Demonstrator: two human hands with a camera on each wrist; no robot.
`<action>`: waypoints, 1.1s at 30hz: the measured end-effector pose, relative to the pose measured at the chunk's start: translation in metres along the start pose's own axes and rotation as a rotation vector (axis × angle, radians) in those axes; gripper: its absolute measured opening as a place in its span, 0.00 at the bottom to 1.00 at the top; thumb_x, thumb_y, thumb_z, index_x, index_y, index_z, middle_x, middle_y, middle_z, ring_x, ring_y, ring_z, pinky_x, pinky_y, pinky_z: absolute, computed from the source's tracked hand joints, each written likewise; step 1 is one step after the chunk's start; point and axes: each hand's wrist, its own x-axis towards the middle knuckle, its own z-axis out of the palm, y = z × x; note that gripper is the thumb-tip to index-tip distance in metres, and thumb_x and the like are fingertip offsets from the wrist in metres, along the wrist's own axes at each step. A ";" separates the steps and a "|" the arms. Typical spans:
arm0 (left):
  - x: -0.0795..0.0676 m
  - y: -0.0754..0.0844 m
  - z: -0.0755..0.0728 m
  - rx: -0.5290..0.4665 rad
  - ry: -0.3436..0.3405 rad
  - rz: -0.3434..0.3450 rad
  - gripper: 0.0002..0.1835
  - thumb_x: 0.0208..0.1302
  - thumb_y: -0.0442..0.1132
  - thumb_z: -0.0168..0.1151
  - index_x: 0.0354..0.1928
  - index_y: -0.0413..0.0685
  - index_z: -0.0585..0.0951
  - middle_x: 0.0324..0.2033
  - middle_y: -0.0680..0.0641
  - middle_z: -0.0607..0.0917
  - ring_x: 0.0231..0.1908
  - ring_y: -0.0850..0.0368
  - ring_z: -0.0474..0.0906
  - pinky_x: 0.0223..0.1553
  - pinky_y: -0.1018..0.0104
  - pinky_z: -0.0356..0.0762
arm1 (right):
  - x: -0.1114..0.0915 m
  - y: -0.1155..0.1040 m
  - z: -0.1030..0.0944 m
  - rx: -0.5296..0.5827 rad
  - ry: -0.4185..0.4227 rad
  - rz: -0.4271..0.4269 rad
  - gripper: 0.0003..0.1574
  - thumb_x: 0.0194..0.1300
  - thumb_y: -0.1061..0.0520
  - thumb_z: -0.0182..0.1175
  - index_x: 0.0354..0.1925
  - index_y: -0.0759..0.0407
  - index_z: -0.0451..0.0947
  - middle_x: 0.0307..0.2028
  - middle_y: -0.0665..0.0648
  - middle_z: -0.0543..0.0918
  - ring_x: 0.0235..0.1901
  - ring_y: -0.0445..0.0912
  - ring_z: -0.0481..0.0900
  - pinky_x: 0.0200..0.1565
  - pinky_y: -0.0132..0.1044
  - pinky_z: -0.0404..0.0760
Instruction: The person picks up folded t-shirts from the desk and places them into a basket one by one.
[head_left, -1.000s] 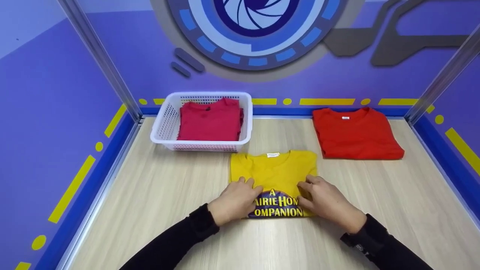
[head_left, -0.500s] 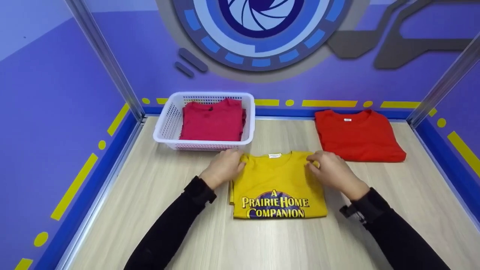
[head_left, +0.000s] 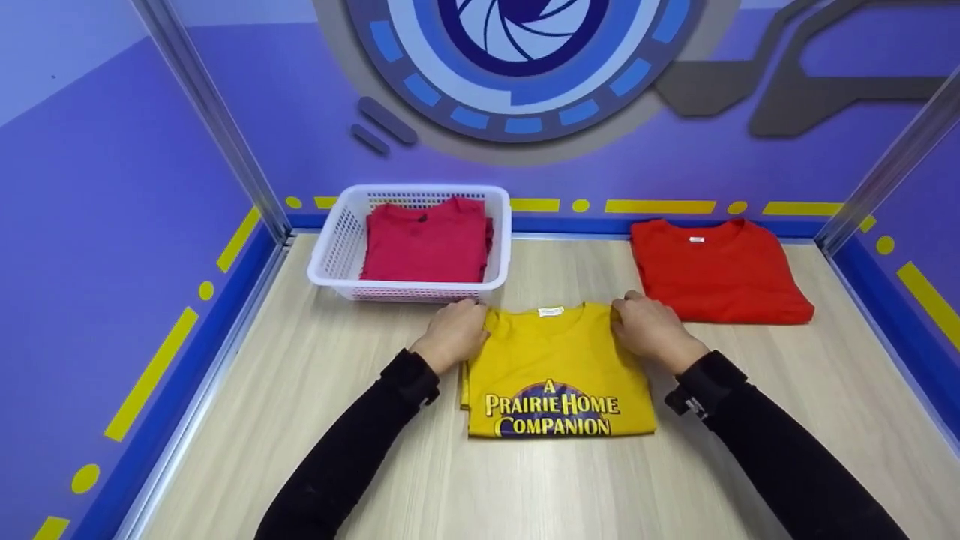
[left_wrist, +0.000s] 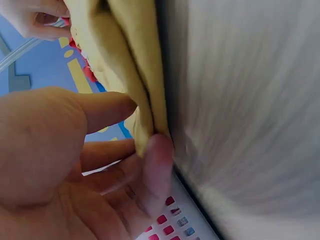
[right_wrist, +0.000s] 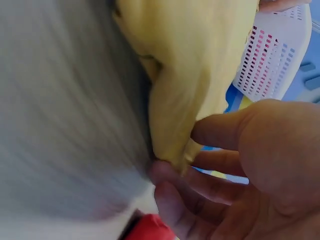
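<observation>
A folded yellow T-shirt (head_left: 555,352) lies on the table in the head view, its printed lettering near the front fold and its collar at the back. My left hand (head_left: 455,332) pinches its back left corner. In the left wrist view, the thumb presses the folded layers (left_wrist: 142,65) while fingertips (left_wrist: 159,150) curl round the edge. At the back right corner, my right hand (head_left: 652,326) has the same kind of hold. The right wrist view shows its thumb on the yellow cloth (right_wrist: 185,90) and fingers bent under the edge.
A white perforated basket (head_left: 337,279) holding a folded dark pink shirt (head_left: 427,244) stands at the back left, close to my left hand. A folded red shirt (head_left: 720,274) lies at the back right. Purple walls (head_left: 315,112) enclose the wooden table (head_left: 352,375).
Both hands have moved from the front part of the yellow T-shirt to its back corners. Over the last half second, the right hand's fingers have closed in on the right corner.
</observation>
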 end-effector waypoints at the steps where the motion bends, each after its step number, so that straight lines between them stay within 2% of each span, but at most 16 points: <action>1: 0.001 0.001 0.000 0.005 0.004 0.004 0.11 0.77 0.41 0.67 0.51 0.40 0.87 0.49 0.37 0.90 0.51 0.35 0.89 0.54 0.40 0.89 | 0.000 0.000 0.001 0.006 -0.003 0.001 0.18 0.82 0.54 0.59 0.59 0.65 0.83 0.43 0.63 0.81 0.40 0.57 0.78 0.46 0.52 0.83; 5: 0.002 0.005 -0.001 0.010 -0.010 -0.008 0.09 0.78 0.39 0.66 0.46 0.40 0.88 0.47 0.38 0.90 0.47 0.36 0.89 0.52 0.41 0.89 | 0.001 0.002 0.003 0.044 -0.003 -0.006 0.17 0.81 0.56 0.57 0.55 0.66 0.84 0.39 0.62 0.80 0.38 0.57 0.78 0.44 0.50 0.79; 10: 0.004 0.008 0.001 -0.022 -0.030 -0.038 0.11 0.81 0.40 0.62 0.46 0.40 0.89 0.47 0.39 0.90 0.46 0.38 0.88 0.52 0.42 0.89 | 0.003 0.007 0.004 0.123 0.002 0.020 0.17 0.77 0.56 0.61 0.56 0.65 0.83 0.42 0.62 0.81 0.41 0.57 0.78 0.47 0.50 0.79; 16: 0.003 0.008 0.000 -0.025 -0.005 -0.042 0.11 0.80 0.40 0.63 0.41 0.42 0.88 0.42 0.39 0.90 0.43 0.39 0.88 0.50 0.42 0.89 | 0.007 0.015 0.002 0.318 0.021 0.027 0.15 0.73 0.55 0.67 0.53 0.61 0.82 0.44 0.62 0.82 0.42 0.55 0.80 0.44 0.43 0.80; 18: 0.002 0.007 -0.002 -0.022 -0.002 -0.053 0.09 0.78 0.40 0.66 0.38 0.43 0.87 0.41 0.40 0.89 0.42 0.39 0.87 0.49 0.43 0.89 | 0.007 0.016 0.001 0.368 0.026 0.030 0.17 0.72 0.55 0.68 0.55 0.61 0.82 0.47 0.63 0.84 0.43 0.55 0.81 0.44 0.41 0.82; 21: 0.001 0.006 -0.003 -0.023 -0.010 -0.085 0.07 0.72 0.38 0.70 0.35 0.45 0.84 0.39 0.41 0.87 0.40 0.42 0.85 0.49 0.44 0.88 | 0.005 0.017 -0.001 0.411 -0.001 0.051 0.25 0.73 0.55 0.67 0.64 0.63 0.82 0.54 0.66 0.86 0.48 0.57 0.82 0.48 0.42 0.85; 25: -0.002 0.002 -0.006 -0.062 -0.019 -0.105 0.05 0.71 0.38 0.70 0.37 0.47 0.84 0.39 0.44 0.86 0.37 0.46 0.81 0.48 0.46 0.87 | 0.002 0.016 -0.010 0.440 -0.051 0.077 0.28 0.76 0.54 0.64 0.69 0.63 0.81 0.56 0.66 0.84 0.51 0.56 0.82 0.48 0.40 0.84; 29: -0.009 -0.003 -0.013 -0.134 -0.011 -0.079 0.05 0.75 0.42 0.68 0.47 0.51 0.86 0.39 0.45 0.87 0.38 0.46 0.83 0.47 0.45 0.87 | -0.004 0.019 -0.022 0.461 -0.082 0.034 0.23 0.80 0.52 0.61 0.65 0.61 0.82 0.53 0.64 0.84 0.43 0.55 0.84 0.41 0.37 0.83; 33: -0.016 -0.007 -0.024 -0.162 0.018 -0.035 0.11 0.75 0.42 0.71 0.55 0.53 0.88 0.45 0.45 0.90 0.46 0.44 0.86 0.52 0.44 0.86 | -0.012 0.026 -0.033 0.524 -0.091 -0.044 0.18 0.82 0.51 0.62 0.61 0.58 0.84 0.44 0.64 0.85 0.28 0.53 0.82 0.31 0.36 0.82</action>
